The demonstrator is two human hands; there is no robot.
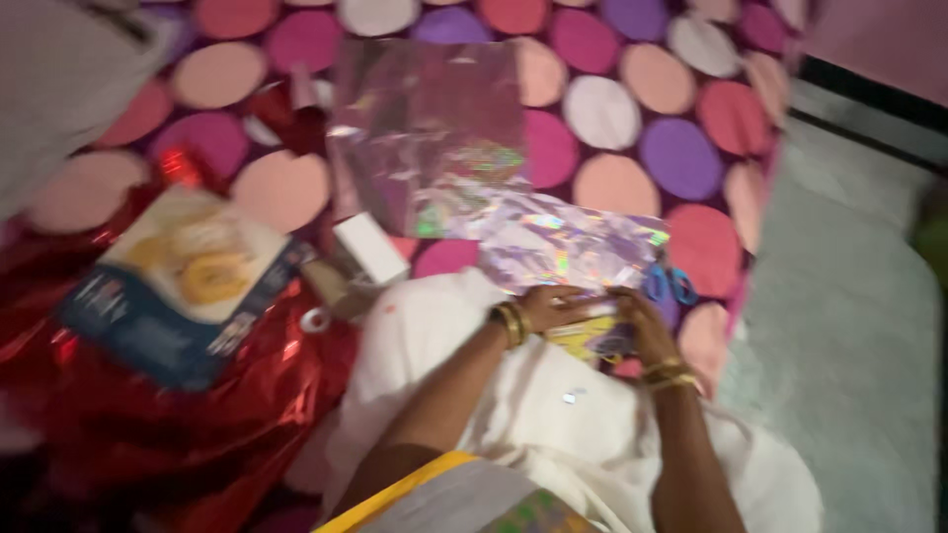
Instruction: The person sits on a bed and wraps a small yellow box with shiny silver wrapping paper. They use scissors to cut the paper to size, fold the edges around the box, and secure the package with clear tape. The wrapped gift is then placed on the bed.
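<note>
A small yellow-and-purple item [591,336] is held over the lap on white cloth [553,405], w/ a holographic wrapping sheet [563,247] lying just beyond it and touching it at the near edge. Left hand [555,306] is curled down onto the item's top edge, fingers closed on it; right hand [642,321] is wrapped round its right side, also closed. Frame is blurred, so exact finger placement can't be told.

The sheet is judged thin, light, slick & crease-prone; best gripped at edges/corners, not mid-sheet. The item looks light & flat-ish, easily pinched by its sides.

A second foil sheet [425,128] lies farther off on the dotted bedspread [681,158]. Blue-handled scissors [671,284] are seen just beside the right hand. A white box [370,247], a printed carton [188,281] & red foil [197,424] lie to the left.
</note>
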